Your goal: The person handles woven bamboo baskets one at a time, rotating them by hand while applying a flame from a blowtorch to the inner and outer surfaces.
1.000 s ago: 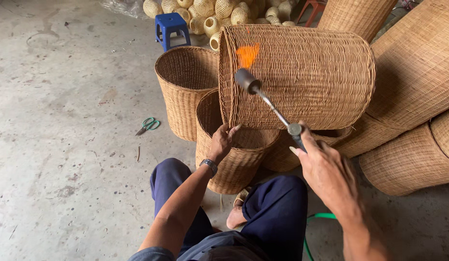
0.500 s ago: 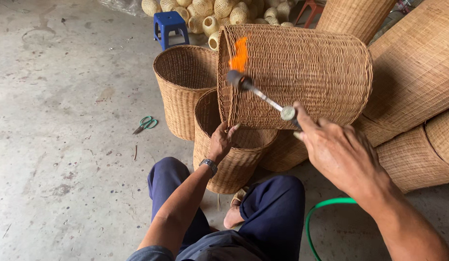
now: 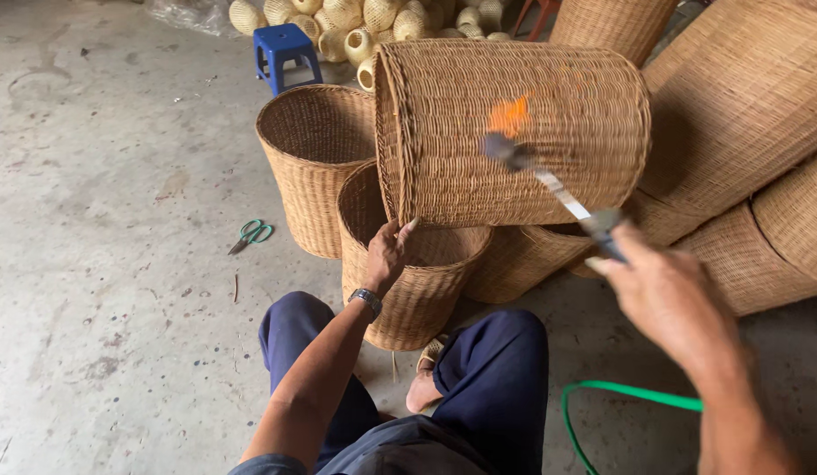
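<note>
Singeing large tan wicker basket (image 3: 514, 132), lying sideways atop upright woven basket (image 3: 417, 264) | right hand (image 3: 663, 299) gripping metal torch (image 3: 549, 180); flame has shifted from rim toward mid-wall | left hand (image 3: 386, 255) clasping lower rim.

So the torch (image 3: 549, 185) slides right across the tipped wicker basket (image 3: 514, 132): the flame (image 3: 510, 114) sits mid-wall now instead of at the rim on the left. The right hand (image 3: 663, 299) swings toward the frame's right, looking blurred.
</note>
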